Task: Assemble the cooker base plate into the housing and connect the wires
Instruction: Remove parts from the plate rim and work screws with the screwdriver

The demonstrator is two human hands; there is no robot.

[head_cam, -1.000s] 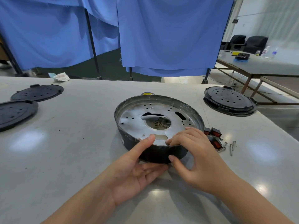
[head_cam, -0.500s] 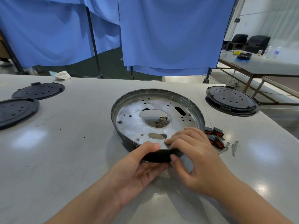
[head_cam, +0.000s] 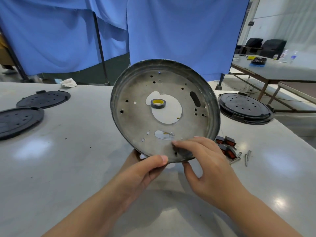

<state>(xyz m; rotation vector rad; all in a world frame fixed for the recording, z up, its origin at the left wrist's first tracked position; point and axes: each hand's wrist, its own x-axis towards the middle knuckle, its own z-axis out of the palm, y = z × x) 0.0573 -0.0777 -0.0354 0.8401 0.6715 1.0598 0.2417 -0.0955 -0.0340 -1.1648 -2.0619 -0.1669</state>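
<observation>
Tilting housing (head_cam: 164,108) upright above near table (head_cam: 68,168), open face toward camera. Left hand (head_cam: 136,175) pinches bottom rim; right hand (head_cam: 205,166) steadies, fingers on inner plate, thumb beneath. Best: firm rim grip, slow turn, avoid snagging wires. Wires barely discernible; outer underside hidden; tape roll (head_cam: 158,103) visible through centre hole.

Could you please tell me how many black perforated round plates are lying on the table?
3: two at the table's left edge, one on the right, possibly a stack.
</observation>
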